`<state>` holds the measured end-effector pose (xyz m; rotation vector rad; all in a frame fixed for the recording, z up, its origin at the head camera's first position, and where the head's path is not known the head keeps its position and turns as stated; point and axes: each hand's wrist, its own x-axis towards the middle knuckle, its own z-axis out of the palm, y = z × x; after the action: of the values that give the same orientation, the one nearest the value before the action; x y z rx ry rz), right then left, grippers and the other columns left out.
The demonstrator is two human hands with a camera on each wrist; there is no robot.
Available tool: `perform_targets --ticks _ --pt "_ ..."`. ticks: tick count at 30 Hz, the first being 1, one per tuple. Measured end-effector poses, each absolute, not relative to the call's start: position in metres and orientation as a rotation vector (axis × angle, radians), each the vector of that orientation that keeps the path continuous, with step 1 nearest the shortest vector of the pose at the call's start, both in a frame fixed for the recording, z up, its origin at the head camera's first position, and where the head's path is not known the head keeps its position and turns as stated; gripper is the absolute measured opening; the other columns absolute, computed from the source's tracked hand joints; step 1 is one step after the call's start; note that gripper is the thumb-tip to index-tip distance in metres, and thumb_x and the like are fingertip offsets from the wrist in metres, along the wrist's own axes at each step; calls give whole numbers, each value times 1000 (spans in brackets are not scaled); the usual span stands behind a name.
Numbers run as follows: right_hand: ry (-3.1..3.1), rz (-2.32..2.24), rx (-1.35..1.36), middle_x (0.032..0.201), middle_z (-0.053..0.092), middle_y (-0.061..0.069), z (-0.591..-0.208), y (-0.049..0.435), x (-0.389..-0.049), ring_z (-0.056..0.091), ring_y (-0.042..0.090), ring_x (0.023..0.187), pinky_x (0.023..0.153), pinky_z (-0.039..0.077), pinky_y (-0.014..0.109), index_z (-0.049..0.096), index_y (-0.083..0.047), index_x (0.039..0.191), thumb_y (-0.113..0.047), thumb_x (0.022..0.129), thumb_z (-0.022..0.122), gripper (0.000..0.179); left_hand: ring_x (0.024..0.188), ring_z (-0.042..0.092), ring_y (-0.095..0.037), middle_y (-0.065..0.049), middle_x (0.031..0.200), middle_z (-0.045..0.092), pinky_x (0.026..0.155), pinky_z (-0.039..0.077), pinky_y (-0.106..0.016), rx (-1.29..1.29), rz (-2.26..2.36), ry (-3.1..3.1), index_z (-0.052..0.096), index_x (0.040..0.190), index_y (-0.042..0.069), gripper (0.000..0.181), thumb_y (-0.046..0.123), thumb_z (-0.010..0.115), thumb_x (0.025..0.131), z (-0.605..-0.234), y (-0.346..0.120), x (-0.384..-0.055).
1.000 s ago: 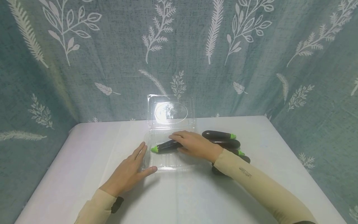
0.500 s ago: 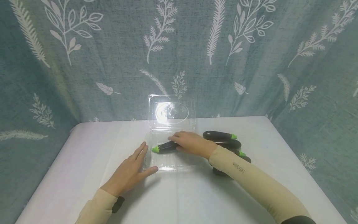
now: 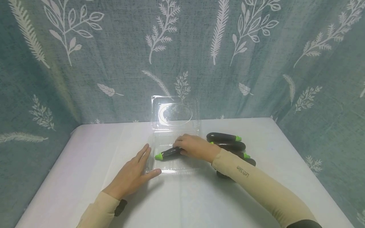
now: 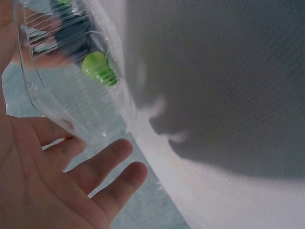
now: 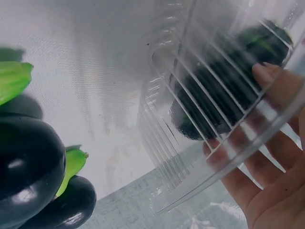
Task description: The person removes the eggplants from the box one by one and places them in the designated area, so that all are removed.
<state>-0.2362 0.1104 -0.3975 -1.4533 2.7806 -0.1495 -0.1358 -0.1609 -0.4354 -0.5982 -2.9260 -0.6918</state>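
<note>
A clear plastic clamshell container lies on the table with its lid raised at the back. Inside it is a dark eggplant, green stem end toward the left. My right hand grips this eggplant from above, hiding its thick end in the head view. Through the ribbed wall in the right wrist view, the fingers show against the dark eggplant. My left hand is held at the container's left side, fingers straight and thumb apart near the front corner. Whether it touches the plastic I cannot tell.
Several more eggplants lie just right of the container, partly behind the right forearm. The white table meets a leaf-patterned curtain at the back and sides.
The eggplant's stem end has shifted slightly toward me, so the eggplant lies more slanted. My right hand has moved a little with it. My left hand stays in place.
</note>
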Motion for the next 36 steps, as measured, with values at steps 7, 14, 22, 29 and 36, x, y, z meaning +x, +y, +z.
perform_targets --ticks 7,14,22,29,36 --pt "2790 -154 -1462 114 72 1 -396 112 -234 65 20 104 90 55 36 67 -16 125 -14 92 76 34 135 47 -45 -16 165 24 108 41 -59 -610 -699 -2912 29 157 -3 95 64 57 95 -435 -161 -136" --pt "2809 -136 -1452 114 71 -1 -394 112 -236 64 19 103 90 55 35 67 -18 126 -16 92 76 35 136 45 -46 -18 165 24 109 40 -59 -610 -690 -2920 29 157 -4 97 66 56 95 -434 -162 -136" --pt "2834 -216 -1501 116 71 -2 -384 116 -235 64 18 104 92 54 34 66 -18 128 -15 92 76 37 136 46 -45 -18 165 24 109 41 -59 -615 -701 -2916 29 157 -4 96 65 56 96 -434 -162 -135" --pt "2866 -308 -1546 118 70 -3 -371 125 -227 65 17 108 94 54 33 66 -19 128 -15 93 76 36 138 44 -44 -17 166 22 110 40 -59 -605 -711 -2931 28 158 -3 98 68 55 95 -434 -161 -136" --pt "2952 -404 -1606 120 70 0 -356 139 -220 65 17 111 93 55 33 66 -16 128 -15 93 77 37 141 39 -44 -15 168 18 112 36 -60 -586 -738 -2961 25 159 -2 100 70 52 95 -434 -162 -137"
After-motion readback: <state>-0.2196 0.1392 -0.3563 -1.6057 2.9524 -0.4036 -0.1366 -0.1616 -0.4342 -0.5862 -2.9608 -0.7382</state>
